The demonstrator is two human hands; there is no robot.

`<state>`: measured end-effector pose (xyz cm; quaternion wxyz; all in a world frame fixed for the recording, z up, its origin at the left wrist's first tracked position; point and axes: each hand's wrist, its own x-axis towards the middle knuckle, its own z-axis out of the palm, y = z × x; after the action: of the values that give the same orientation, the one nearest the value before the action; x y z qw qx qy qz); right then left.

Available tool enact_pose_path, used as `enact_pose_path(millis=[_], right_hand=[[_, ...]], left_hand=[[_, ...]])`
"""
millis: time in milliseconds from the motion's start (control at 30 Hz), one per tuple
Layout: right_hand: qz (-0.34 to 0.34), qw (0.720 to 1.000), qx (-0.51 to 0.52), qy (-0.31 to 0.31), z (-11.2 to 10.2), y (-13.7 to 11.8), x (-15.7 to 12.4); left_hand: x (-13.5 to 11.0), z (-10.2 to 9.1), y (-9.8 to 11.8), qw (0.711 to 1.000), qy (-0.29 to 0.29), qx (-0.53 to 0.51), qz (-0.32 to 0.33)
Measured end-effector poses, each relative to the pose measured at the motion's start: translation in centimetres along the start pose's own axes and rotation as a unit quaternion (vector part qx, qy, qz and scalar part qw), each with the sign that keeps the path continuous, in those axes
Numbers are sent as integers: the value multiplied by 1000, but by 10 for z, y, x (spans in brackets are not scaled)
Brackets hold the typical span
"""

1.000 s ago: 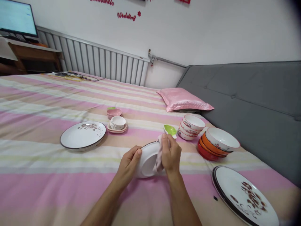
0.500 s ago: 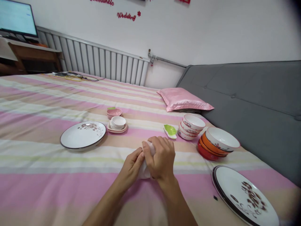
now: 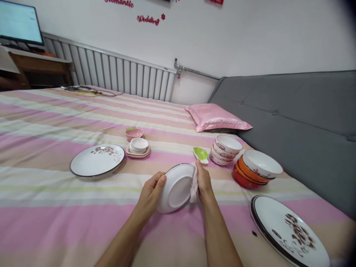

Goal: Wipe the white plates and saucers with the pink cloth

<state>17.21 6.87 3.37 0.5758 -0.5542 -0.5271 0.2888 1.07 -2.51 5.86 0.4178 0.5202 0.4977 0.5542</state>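
Over bedding (image 3: 69, 226), left fingers (image 3: 160, 183) grip a white, dark-rimmed plate (image 3: 177, 190), right fingers (image 3: 200, 170) pale cloth (image 3: 194, 185).

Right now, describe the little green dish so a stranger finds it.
On the striped bedspread, look beyond the right hand. Left of the stacked red-rimmed bowls sits the dish; its green, leaf-shaped hollow sets it apart from their round white ones.

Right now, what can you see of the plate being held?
The plate is white with a thin dark rim and looks ceramic. It is tilted over the bedding, its underside and round base showing. The left grip holds its left edge; the right grip holds a pinkish cloth against the opposite edge.
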Motion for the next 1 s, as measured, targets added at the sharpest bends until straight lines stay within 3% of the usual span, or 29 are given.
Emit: enact_pose_path(millis=[100,200,367,567,667,767,900,1000], right_hand=[[-7,1000,-12,-18,-2,-17,-6],[-112,992,-53,-37,-4,-41,-18],[-266,945,-175,-75,-1,-73,-41],[-336,900,-250,-118,7,-84,-57],[-332,902,-245,-123,5,-83,-54],[-304,924,-205,-111,0,-77,-45],[-190,974,-95,-73,-5,-58,-26],[-93,994,-16,-48,-5,-36,-12]], left_hand=[[-1,2,1,1000,-13,9,18],[-2,4,2,999,-38,14,34],[-3,6,2,995,-76,16,59],[-4,6,-1,992,-84,-3,92],[-4,6,-2,993,-85,-2,83],[-3,6,-2,994,-80,12,68],[-2,5,-2,996,-71,18,58],[-1,5,-1,997,-63,16,44]])
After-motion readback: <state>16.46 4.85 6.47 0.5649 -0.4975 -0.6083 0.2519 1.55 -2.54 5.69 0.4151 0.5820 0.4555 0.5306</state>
